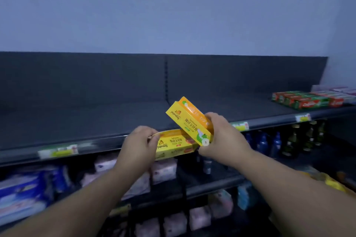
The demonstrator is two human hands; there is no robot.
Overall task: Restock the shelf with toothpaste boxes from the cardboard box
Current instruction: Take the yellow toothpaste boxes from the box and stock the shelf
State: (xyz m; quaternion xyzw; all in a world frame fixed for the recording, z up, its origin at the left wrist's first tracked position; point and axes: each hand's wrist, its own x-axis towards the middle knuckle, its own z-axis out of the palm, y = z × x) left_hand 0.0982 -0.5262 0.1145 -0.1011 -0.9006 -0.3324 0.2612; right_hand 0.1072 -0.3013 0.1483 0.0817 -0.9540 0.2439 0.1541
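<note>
My left hand (139, 143) grips the left end of a yellow toothpaste box (174, 145) that lies level in front of the edge of the dark top shelf (96, 119). My right hand (221, 136) holds yellow and orange toothpaste boxes (189, 119) tilted up to the left, their lower end over the right end of the level box. Both hands are just in front of the shelf's front rail. The cardboard box is out of view.
Red and green toothpaste boxes (308, 100) lie in a row at the shelf's right end. Price tags (57, 152) sit on the front rail. Below are packs of tissue (163, 169), blue packs (25, 188) and dark bottles (292, 140).
</note>
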